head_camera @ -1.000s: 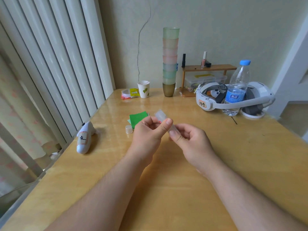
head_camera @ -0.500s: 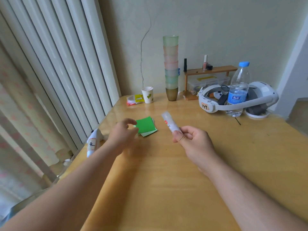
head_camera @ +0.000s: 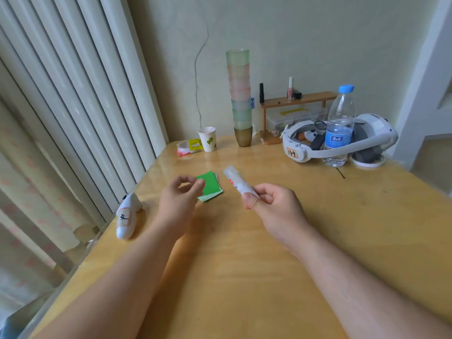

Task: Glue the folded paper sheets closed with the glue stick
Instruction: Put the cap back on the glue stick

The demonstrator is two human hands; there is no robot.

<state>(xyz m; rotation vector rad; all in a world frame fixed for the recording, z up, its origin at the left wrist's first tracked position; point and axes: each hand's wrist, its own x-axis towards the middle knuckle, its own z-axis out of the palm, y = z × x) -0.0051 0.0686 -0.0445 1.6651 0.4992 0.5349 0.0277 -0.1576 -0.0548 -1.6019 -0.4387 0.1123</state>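
Observation:
A small stack of folded green paper sheets (head_camera: 209, 187) lies flat on the wooden table (head_camera: 244, 265). My left hand (head_camera: 179, 204) hovers at the stack's left edge. Its fingers are loosely curled, the thumb and forefinger tips are close together, and nothing shows between them. My right hand (head_camera: 274, 206) grips the lower end of a translucent white glue stick (head_camera: 236, 182). The stick points up and to the left, and its tip is just right of the paper.
A white handheld controller (head_camera: 126, 217) lies near the table's left edge. At the back stand a paper cup (head_camera: 208, 139), a tall stack of plastic cups (head_camera: 241, 99), a wooden shelf (head_camera: 298, 97), a white headset (head_camera: 337, 140) and a water bottle (head_camera: 340, 126).
One second ago both hands held the glue stick. My left hand let go and moved left to the green paper. My right hand keeps the stick.

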